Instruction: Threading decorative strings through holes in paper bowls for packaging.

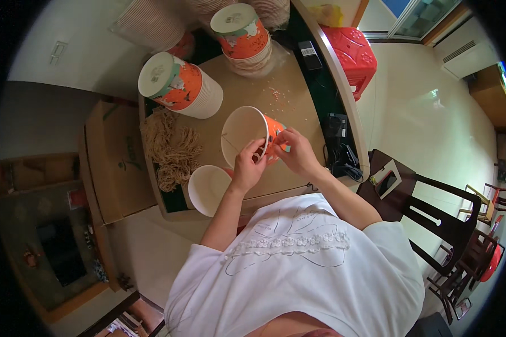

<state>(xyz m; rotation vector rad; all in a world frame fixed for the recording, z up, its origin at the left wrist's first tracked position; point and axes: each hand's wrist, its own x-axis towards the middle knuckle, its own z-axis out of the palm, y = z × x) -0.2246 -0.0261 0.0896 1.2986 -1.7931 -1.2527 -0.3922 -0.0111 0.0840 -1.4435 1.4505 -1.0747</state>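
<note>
A large paper bucket (237, 128) lies tipped on the table, its white mouth toward my left and its orange printed side toward my right. My left hand (248, 167) is closed on the near part of its rim, fingertips at the edge. My right hand (298, 151) pinches close against the orange outside; whatever is between those fingers is too small to make out. A thin strand shows against the bucket's white inside. Just left of my left wrist, a second paper bucket (207, 191) rests with its white opening showing, partly hidden by my forearm.
A heap of tan cords (168, 147) lies at the table's left. Behind stand a stack of nested buckets (199, 92) and another stack (244, 42). Small crumbs (278, 98) dot the tabletop (303, 106). Along the right edge are a dark device (309, 55) and a black adapter (337, 124) with cables.
</note>
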